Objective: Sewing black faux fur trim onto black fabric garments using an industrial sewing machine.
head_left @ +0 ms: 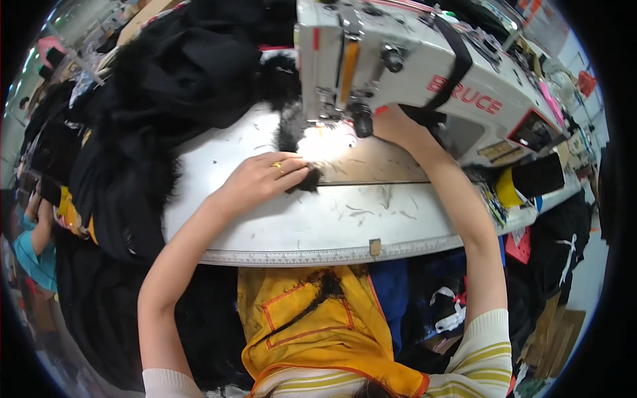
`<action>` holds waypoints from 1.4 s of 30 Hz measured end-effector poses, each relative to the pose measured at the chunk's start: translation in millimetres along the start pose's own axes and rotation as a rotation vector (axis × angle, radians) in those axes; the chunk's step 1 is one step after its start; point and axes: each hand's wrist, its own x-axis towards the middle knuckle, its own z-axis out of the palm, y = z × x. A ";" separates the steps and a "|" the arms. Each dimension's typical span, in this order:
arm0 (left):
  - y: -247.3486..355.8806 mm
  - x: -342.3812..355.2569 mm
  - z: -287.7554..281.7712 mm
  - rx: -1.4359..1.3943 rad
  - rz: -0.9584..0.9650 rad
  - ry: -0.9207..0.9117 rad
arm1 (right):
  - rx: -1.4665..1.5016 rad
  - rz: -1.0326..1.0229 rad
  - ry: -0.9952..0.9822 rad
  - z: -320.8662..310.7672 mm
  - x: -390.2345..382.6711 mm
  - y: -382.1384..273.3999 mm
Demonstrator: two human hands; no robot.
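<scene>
My left hand (265, 178), a gold ring on one finger, rests on the white sewing table (298, 225) with its fingertips pinching the end of a strip of black fur trim (308, 179). The trim runs up under the needle area of the white sewing machine (398, 73), where a lamp makes a bright glare. My right hand (393, 126) reaches up behind the presser foot, against the machine's arm; what its fingers touch is hidden. A big heap of black fabric (166, 93) lies to the left of the machine.
A measuring tape runs along the table's front edge (318, 255). An orange-yellow apron (312, 325) covers my lap. Black garments hang off the table's left side. Another person in teal (36, 245) sits at far left. Yellow and black items (524, 182) lie under the machine's right end.
</scene>
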 end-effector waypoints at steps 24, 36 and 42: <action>-4.7 -0.9 22.9 -0.120 -0.179 0.234 | 1.445 0.708 -0.016 -45.3 -61.2 18.0; 8.1 8.1 7.1 -0.060 -0.261 0.104 | -0.641 0.308 -0.492 -93.9 -56.7 -44.4; 6.1 4.6 3.3 -0.014 -0.251 0.088 | -0.425 -0.419 -0.140 -69.3 -42.8 -45.7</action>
